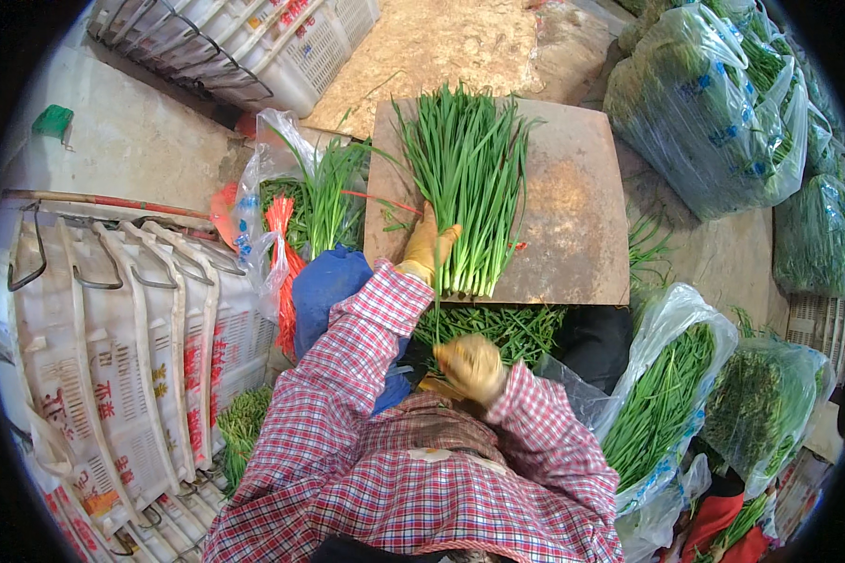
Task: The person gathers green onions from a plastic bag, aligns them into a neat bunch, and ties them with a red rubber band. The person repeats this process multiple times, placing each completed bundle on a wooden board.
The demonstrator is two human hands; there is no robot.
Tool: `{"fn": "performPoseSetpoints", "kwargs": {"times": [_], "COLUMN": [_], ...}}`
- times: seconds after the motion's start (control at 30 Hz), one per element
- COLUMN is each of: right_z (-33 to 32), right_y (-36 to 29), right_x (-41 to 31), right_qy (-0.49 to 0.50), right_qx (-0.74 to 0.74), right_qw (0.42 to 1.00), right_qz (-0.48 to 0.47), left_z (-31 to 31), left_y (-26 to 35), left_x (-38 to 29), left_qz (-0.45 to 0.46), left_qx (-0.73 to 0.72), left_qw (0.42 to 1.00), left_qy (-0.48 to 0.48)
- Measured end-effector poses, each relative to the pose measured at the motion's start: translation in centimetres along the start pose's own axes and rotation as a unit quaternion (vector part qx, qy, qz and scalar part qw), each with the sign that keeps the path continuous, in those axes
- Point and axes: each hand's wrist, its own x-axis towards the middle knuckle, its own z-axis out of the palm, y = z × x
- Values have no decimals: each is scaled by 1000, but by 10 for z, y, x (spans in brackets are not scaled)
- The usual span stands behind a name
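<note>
On the square board lies a bunch of long green garlic chives, pale stem ends toward me. My left hand, in a yellowish glove, holds the bunch at its left side; some fingers are hidden by leaves. A red tie strip runs from the left toward this hand, and a bit of red shows at the bunch's right edge. Nearer my body, my right hand, gloved and blurred, is closed around the lower end of a thin green stalk. Below the board's near edge is a heap of loose greens.
Left of the board are a plastic bag of greens and a bundle of red strips. White plastic crates stand at left, another stack behind. Bagged greens stand far right; an open bag of chives lies near right.
</note>
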Motion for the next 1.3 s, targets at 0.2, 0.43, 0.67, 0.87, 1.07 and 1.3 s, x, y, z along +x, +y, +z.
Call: {"fn": "performPoseSetpoints", "kwargs": {"times": [0.2, 0.43, 0.67, 0.87, 1.07, 1.3], "right_z": [-23, -55, -36, -30, -45, -47], "right_y": [-27, 20, 125, 128, 81, 4], "right_x": [-59, 41, 160, 131, 107, 51], "right_qy": [-421, -38, -75, 180, 338, 269], "right_qx": [-60, 34, -210, -27, 310, 344], "right_qw": [893, 916, 832, 852, 792, 844], "right_qz": [150, 398, 508, 491, 403, 312], "left_z": [-17, -4, 27, 21, 10, 12], "left_y": [12, -8, -44, -34, 15, 29], "left_x": [-16, -2, 25, 19, 5, -7], "left_qz": [-7, 30, 42, 31, -40, -52], "left_qx": [-160, -232, -223, -210, -21, 84], "left_qw": [987, 972, 972, 977, 999, 993], "left_qy": [29, 7, 65, 29, 29, 58]}}
